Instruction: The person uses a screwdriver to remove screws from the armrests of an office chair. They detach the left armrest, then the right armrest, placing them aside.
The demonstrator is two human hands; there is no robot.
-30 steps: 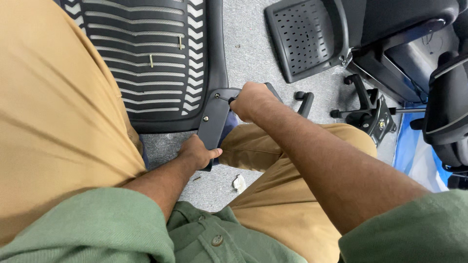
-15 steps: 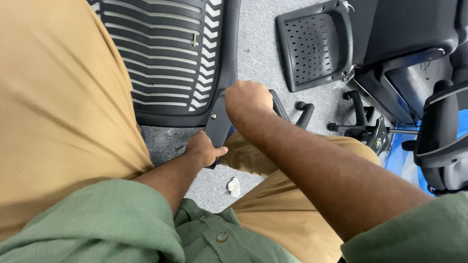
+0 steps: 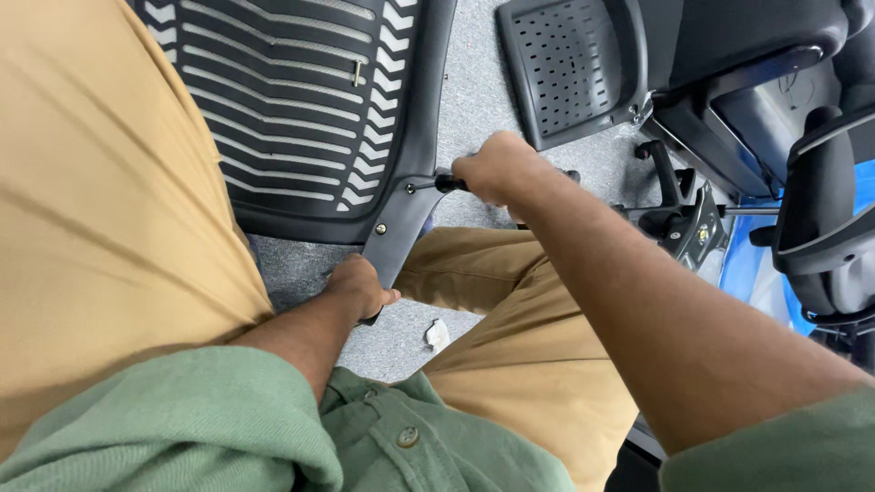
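Even, bright indoor light falls from above me; shadows under my hands are soft. My green cotton sleeves (image 3: 164, 428) at 6 o'clock look stretched and slightly blurred.

You sit on grey carpet. Your left hand (image 3: 358, 284) grips the near end of a dark metal bracket (image 3: 398, 228) on a black mesh chair back (image 3: 301, 109). Your right hand (image 3: 492, 166) holds a black-handled screwdriver (image 3: 436, 184) at the bracket's far screw.
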